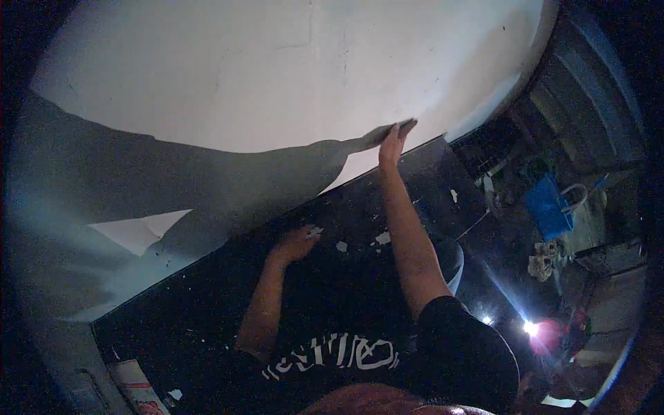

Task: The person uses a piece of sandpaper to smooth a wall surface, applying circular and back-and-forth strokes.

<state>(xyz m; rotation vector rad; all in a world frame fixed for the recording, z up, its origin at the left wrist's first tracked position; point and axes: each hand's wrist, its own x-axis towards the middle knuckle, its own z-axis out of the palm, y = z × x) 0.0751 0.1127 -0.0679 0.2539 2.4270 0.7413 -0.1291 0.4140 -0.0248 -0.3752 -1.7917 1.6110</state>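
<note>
A large pale wall or panel fills the upper part of the view, with a dark shadow across its lower part. My right hand is raised against its lower right part, fingers extended; whether something thin lies under the fingers cannot be told. In the shade below the panel's lower edge is my left hand, with small light flakes or scraps at its fingertips. Whether it grips them is unclear. Light scraps also lie on the dark surface between my forearms.
At the right are a blue container with a pale handle or hose, a crumpled cloth-like thing, and a bright lamp beside a round red object. A pale box or sheet with red marks lies at the lower left.
</note>
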